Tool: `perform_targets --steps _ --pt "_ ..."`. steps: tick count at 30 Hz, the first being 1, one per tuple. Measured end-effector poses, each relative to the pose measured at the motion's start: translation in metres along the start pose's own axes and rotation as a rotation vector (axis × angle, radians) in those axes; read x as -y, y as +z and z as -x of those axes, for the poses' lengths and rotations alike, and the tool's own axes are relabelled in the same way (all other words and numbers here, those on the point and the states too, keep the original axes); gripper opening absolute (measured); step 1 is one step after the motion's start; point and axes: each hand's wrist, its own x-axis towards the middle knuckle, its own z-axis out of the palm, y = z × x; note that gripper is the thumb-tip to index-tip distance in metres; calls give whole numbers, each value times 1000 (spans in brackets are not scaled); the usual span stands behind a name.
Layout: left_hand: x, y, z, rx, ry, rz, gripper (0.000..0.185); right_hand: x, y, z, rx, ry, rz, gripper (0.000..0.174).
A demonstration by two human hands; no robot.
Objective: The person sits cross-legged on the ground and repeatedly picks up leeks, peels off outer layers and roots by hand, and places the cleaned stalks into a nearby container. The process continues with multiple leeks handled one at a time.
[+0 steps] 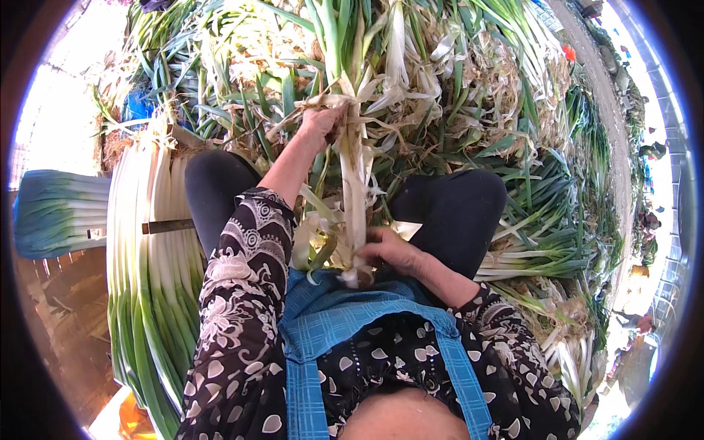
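Note:
A long leek (352, 170) stands lengthwise between my knees, its green leaves pointing away from me. My left hand (328, 124) grips it where the white shank meets the leaves, among dry, loosened outer skins. Lower down, the fingers of my right hand (393, 252) are on the shank near the root end, which rests by my blue checked apron (374, 330). My right fingertips are partly hidden. Peeled strips of leaf (319, 247) hang beside the shank on its left.
Cleaned leeks (148, 192) lie bundled at my left with a dark strap (168, 226) across them. Another leek bundle (63, 212) sits farther left. Untrimmed leeks (489, 82) are heaped ahead, and more leeks (539, 256) lie at my right. A paved strip (599, 99) runs beyond them.

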Motion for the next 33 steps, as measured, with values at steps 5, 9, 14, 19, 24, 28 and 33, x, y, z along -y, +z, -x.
perform_targets --steps 5,9,14,19,24,28,33 --pt "-51 -38 7 -800 357 -786 14 11 -8 -1 37 -136 -246 33" --pt "-41 -20 5 -140 161 -497 36 13 -4 8 35 -74 39 34" --pt "-4 8 -9 76 -155 143 27 17 -3 15 138 15 271 37" --pt "4 8 -12 150 -211 80 17 54 -35 1 333 123 732 40" --pt "26 27 13 280 -246 179 8 128 -92 -108 -733 -404 703 67" --pt "22 29 30 231 -130 -115 9 143 -111 -183 -962 -523 521 53" --pt "-39 -4 11 -219 262 -545 25 140 -108 -172 -574 -531 -126 33"
